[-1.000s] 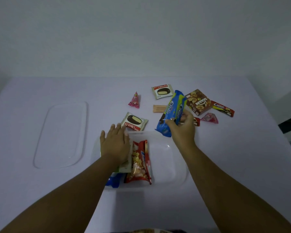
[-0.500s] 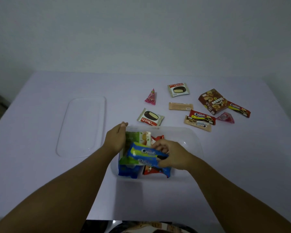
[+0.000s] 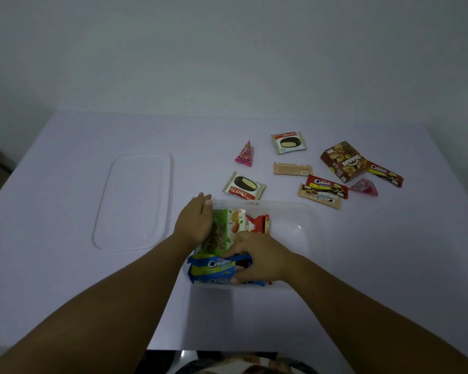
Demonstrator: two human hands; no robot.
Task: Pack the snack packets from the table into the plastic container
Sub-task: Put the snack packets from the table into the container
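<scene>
A clear plastic container (image 3: 305, 233) sits in front of me on the white table. Inside lie a green packet (image 3: 222, 228), a red packet (image 3: 257, 224) and a blue Creamo packet (image 3: 216, 268). My right hand (image 3: 260, 257) grips the blue packet at the container's near edge. My left hand (image 3: 195, 220) rests flat on the green packet at the container's left rim. On the table beyond lie two Choco Pie packets (image 3: 244, 186) (image 3: 288, 142), two pink triangular sweets (image 3: 245, 154) (image 3: 362, 187), a tan bar (image 3: 292, 168), Creamo bars (image 3: 326, 186) and a brown box (image 3: 343, 161).
The container's clear lid (image 3: 135, 201) lies flat on the table to the left. The table's far edge meets a plain wall. A dark gap shows at the table's near edge below my arms.
My right hand carried the blue packet from above the table into the container and lowered it to the near side. My left hand stayed on the green packet.
</scene>
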